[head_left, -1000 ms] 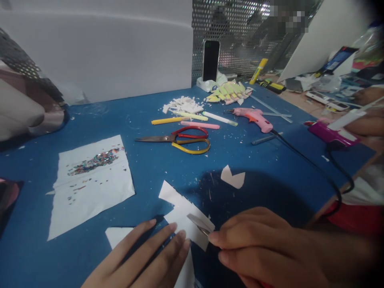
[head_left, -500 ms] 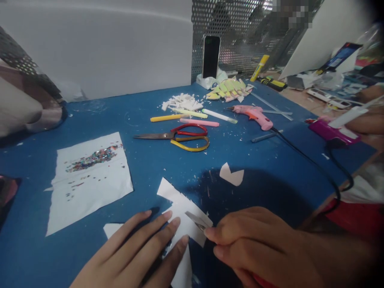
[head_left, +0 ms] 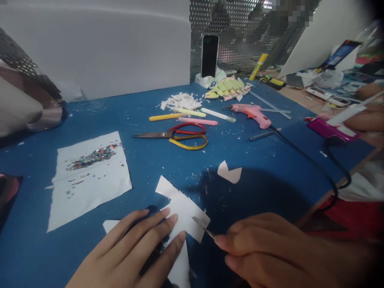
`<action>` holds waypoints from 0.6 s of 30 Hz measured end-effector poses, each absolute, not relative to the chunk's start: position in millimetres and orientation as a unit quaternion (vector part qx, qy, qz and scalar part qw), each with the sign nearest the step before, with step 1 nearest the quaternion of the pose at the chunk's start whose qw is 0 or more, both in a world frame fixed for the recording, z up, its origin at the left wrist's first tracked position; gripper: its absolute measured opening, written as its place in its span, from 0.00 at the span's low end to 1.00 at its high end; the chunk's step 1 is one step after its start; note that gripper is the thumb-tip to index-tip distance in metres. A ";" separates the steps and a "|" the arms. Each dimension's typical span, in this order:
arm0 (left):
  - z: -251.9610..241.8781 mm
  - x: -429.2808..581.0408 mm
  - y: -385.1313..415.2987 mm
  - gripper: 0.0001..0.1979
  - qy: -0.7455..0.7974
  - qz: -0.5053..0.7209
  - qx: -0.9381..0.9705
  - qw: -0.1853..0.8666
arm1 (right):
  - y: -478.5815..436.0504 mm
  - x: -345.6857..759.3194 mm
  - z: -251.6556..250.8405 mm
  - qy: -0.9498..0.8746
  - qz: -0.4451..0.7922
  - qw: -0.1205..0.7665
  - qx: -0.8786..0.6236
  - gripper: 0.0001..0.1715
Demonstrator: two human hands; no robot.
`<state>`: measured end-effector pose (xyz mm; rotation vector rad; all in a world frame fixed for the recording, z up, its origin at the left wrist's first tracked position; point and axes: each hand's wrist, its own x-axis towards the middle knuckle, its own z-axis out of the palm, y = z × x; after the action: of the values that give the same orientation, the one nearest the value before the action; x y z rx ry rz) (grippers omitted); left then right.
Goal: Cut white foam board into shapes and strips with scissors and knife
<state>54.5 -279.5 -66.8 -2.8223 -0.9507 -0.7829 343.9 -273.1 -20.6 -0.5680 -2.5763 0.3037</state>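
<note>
Carefully, my right grip pinches a thin blade, its tip over the white card; light, even strokes should suit it. My left grip, spread flat, rests on the card (best kept clear of the blade's path) atop the blue bench.

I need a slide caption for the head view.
Left hand rests on white paper; right hand holds a blade over it.

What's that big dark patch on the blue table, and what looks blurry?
In the head view, a shadow on the blue table, beyond the right hand; same head view, the clutter at far right looks soft, the scissors clearer; top right of the head view, coarse squares cover a patch.
</note>
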 end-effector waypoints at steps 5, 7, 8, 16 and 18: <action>-64.5 51.3 -278.1 0.15 -0.287 -0.226 -0.930 0.038 | -269.0 353.4 -16.5 -0.945 0.145 0.221 -0.192 0.09; -63.3 48.7 -276.8 0.16 -0.274 -0.208 -0.938 0.041 | -273.0 355.6 -15.8 -0.944 0.144 0.220 -0.198 0.07; -62.7 47.4 -276.1 0.17 -0.273 -0.205 -0.939 0.043 | -275.2 356.6 -15.6 -0.944 0.142 0.220 -0.202 0.07; -60.7 43.3 -273.6 0.22 -0.245 -0.177 -0.951 0.068 | -284.9 364.2 -26.2 -0.925 0.146 0.266 -0.230 0.11; -60.1 43.1 -273.1 0.26 -0.226 -0.163 -0.957 0.078 | -287.3 365.7 -30.0 -0.916 0.149 0.289 -0.234 0.12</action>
<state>43.1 -273.1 -60.1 -2.8673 -0.6771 -0.4879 365.7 -287.3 -30.0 -0.6246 -2.4460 0.3978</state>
